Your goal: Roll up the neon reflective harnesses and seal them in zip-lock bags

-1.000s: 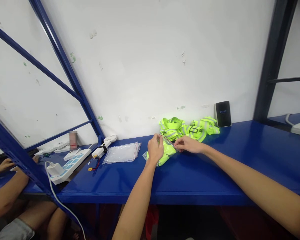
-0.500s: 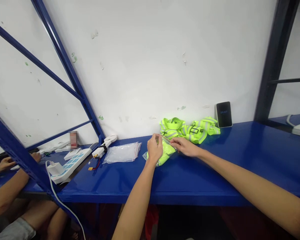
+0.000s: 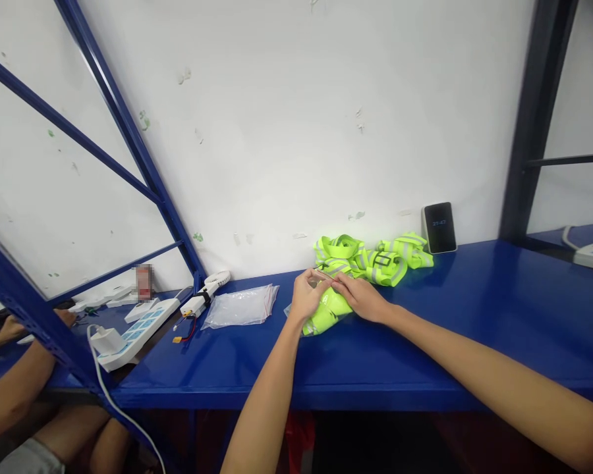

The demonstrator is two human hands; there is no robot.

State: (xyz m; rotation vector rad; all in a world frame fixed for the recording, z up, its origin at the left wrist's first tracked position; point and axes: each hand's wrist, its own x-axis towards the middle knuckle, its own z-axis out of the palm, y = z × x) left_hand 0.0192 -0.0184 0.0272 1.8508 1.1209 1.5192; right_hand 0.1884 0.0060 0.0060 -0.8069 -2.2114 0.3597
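A clear zip bag (image 3: 321, 316) stuffed with a neon-yellow reflective strap lies on the blue shelf (image 3: 425, 342). My left hand (image 3: 305, 296) pinches the bag's top edge on the left side. My right hand (image 3: 358, 296) pinches the same edge just to the right, and the fingertips of both hands nearly meet. Behind them, against the wall, lies a loose heap of neon-yellow reflective straps (image 3: 370, 257).
A pile of empty clear zip bags (image 3: 240, 306) lies to the left. Further left are a small white fan (image 3: 205, 293), a white power strip (image 3: 128, 329) with a plugged charger, and another person's arms (image 3: 10, 388). A black device (image 3: 439, 227) leans on the wall.
My right hand has slid left along the bag's top edge toward my left hand. The bag has shifted slightly on the shelf.
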